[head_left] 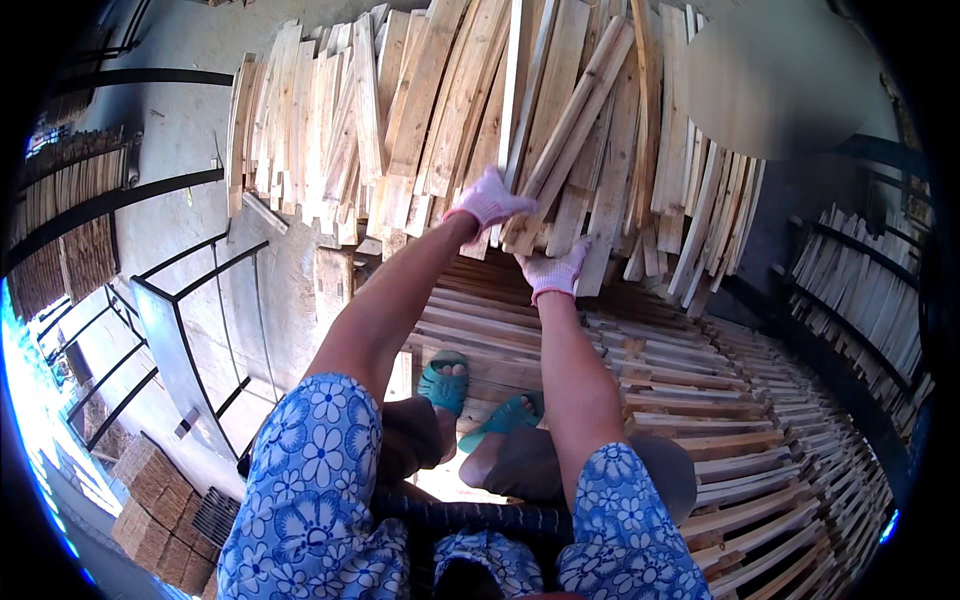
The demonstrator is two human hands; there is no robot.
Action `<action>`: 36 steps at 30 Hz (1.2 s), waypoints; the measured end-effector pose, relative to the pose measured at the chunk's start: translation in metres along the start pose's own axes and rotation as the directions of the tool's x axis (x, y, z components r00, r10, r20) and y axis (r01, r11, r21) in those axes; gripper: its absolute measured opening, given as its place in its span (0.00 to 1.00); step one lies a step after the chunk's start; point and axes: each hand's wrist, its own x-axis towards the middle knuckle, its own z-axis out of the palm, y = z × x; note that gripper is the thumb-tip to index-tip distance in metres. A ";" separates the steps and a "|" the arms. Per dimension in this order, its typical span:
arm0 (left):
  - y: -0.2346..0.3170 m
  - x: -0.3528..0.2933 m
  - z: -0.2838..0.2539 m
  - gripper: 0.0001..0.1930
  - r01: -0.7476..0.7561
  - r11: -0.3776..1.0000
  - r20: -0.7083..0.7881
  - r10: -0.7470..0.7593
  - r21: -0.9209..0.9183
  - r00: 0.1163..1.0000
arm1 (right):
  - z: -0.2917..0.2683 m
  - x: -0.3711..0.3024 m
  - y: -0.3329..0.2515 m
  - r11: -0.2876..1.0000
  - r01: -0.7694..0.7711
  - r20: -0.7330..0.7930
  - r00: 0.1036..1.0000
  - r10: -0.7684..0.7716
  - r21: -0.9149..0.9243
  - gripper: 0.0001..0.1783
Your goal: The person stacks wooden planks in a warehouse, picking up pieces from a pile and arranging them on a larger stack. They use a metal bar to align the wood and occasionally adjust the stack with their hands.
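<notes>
A large pile of long wooden slats [420, 120] lies in front of me, their near ends uneven. My left hand [490, 203], in a pale pink-white glove, rests against the slat ends with its fingers spread. Close by to the right and nearer me, my right hand [556, 272], gloved alike, is cupped round the lower ends of slats, its fingertips partly hidden. A pair of narrow slats [575, 125] lies slanted on top of the pile, their lower ends between my two hands.
Rows of stacked slats [720, 435] spread below and to the right of my feet in green sandals [443, 382]. A black metal frame [180, 330] stands at left, with brown bundled stacks [160, 510] below it. More slats sit in a dark rack [860, 275] at far right.
</notes>
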 end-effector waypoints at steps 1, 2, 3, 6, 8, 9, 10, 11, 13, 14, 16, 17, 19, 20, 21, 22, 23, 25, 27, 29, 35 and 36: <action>0.003 0.002 -0.005 0.62 -0.020 1.000 -0.037 0.020 0.020 0.999 | -0.001 -0.003 0.005 1.000 -0.007 -0.059 0.998 0.007 -0.007 0.54; 0.000 0.007 -0.005 0.62 -0.031 0.999 -0.083 0.032 0.009 0.996 | 0.011 -0.007 0.013 1.000 -0.022 -0.105 0.994 0.020 -0.021 0.54; -0.005 0.010 -0.006 0.63 -0.018 1.000 -0.094 0.018 0.004 0.995 | 0.022 -0.012 0.021 0.999 -0.037 -0.151 0.988 0.032 -0.035 0.54; 0.020 -0.002 -0.010 0.63 -0.026 0.995 0.011 0.027 -0.101 1.000 | 0.020 -0.015 0.016 0.995 0.091 -0.177 0.979 -0.098 -0.047 0.47; 0.014 -0.005 -0.026 0.63 -0.030 0.934 0.123 0.079 -0.356 0.989 | 0.020 -0.021 0.022 0.984 0.134 -0.224 0.962 -0.158 -0.119 0.42; -0.011 0.007 -0.031 0.62 -0.021 0.790 0.160 0.151 -0.613 0.975 | 0.024 -0.032 0.035 0.982 0.093 -0.157 0.980 -0.120 -0.165 0.41; -0.038 0.021 -0.040 0.57 0.009 0.626 0.198 0.233 -0.779 0.952 | 0.031 -0.039 0.051 0.969 0.114 -0.183 0.971 -0.156 -0.219 0.41; -0.031 0.020 -0.045 0.50 0.053 0.613 0.223 0.204 -0.789 0.953 | 0.036 -0.046 0.056 0.951 0.168 -0.222 0.948 -0.228 -0.260 0.42; -0.050 0.030 -0.066 0.47 0.114 0.561 0.264 0.194 -0.820 0.945 | 0.050 -0.076 0.074 0.904 0.220 -0.041 0.967 -0.252 -0.365 0.40; -0.055 0.032 -0.076 0.39 0.130 0.560 0.318 0.253 -0.818 0.914 | 0.043 -0.078 0.080 0.888 0.252 0.088 0.968 -0.236 -0.385 0.39; -0.071 0.036 -0.102 0.28 0.209 0.525 0.443 0.372 -0.825 0.816 | 0.052 -0.089 0.077 0.865 0.211 0.393 0.920 -0.017 -0.456 0.40; -0.081 0.036 -0.114 0.30 0.202 0.542 0.414 0.303 -0.816 0.858 | 0.058 -0.083 0.063 0.903 0.103 0.379 0.923 0.071 -0.417 0.43; -0.083 0.036 -0.124 0.43 0.287 0.524 0.479 0.275 -0.802 0.834 | 0.085 -0.051 0.034 0.935 -0.129 0.371 0.893 0.254 -0.329 0.50; -0.072 0.032 -0.115 0.39 0.182 0.614 0.376 0.204 -0.768 0.904 | 0.115 -0.035 0.019 0.927 -0.121 0.206 0.957 0.203 -0.354 0.49; -0.055 0.027 -0.101 0.35 0.031 0.773 0.289 0.200 -0.634 0.936 | 0.140 -0.024 0.003 0.919 -0.112 0.033 0.990 0.134 -0.377 0.48; -0.045 0.022 -0.084 0.34 0.005 0.755 0.280 0.237 -0.655 0.930 | 0.144 -0.010 -0.010 0.854 -0.054 0.089 0.989 0.117 -0.518 0.48; -0.034 0.017 -0.066 0.33 -0.020 0.738 0.275 0.276 -0.675 0.921 | 0.137 0.003 -0.026 0.764 0.014 0.136 0.986 0.097 -0.645 0.47; -0.049 0.017 -0.051 0.29 -0.081 0.725 0.281 0.364 -0.684 0.888 | 0.136 0.017 -0.029 0.558 0.103 0.149 0.988 0.037 -0.824 0.47; -0.022 -0.013 -0.022 0.30 -0.052 0.729 0.221 0.273 -0.682 0.936 | 0.126 -0.009 -0.055 0.410 0.165 0.161 0.986 -0.044 -0.897 0.47; -0.030 -0.020 -0.019 0.33 0.015 0.747 0.247 0.201 -0.665 0.948 | 0.138 -0.040 -0.055 0.368 0.128 0.122 0.992 -0.038 -0.921 0.46; -0.008 -0.117 -0.045 0.33 0.307 0.611 0.484 0.145 -0.730 0.863 | 0.118 -0.138 -0.057 0.596 -0.066 0.016 0.991 0.132 -0.800 0.40; -0.026 -0.131 -0.044 0.32 0.299 0.556 0.433 0.122 -0.775 0.893 | 0.116 -0.154 -0.048 0.625 -0.114 0.003 0.983 0.182 -0.773 0.37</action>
